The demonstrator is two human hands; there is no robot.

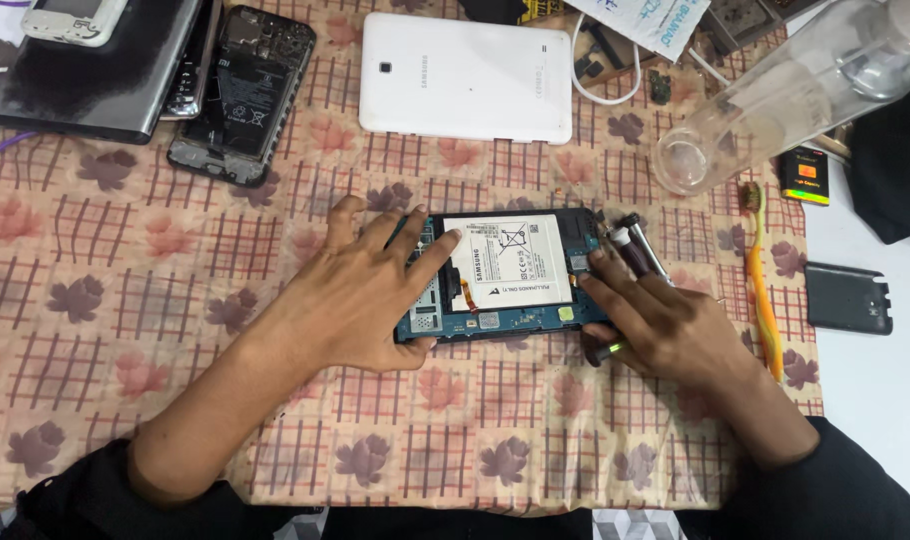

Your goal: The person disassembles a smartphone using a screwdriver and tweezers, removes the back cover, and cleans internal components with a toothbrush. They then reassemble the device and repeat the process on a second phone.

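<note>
From my remote view I log a floral checked cloth (pixel 125 300) covering the table. A white tablet back cover (pixel 465 75) lies at top centre — just beside it, a white cable (pixel 590 85). An opened black phone (pixel 243 92) rests top left, beside a dark flat device (pixel 95 70). A clear plastic bottle (pixel 775 95) lies tilted top right; below it — an orange toothbrush (pixel 763 290) and a black battery (pixel 849 297).

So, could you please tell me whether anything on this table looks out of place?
A clear plastic bottle lies tipped on its side at the cloth's far right corner, and an orange toothbrush rests among opened electronics.
</note>
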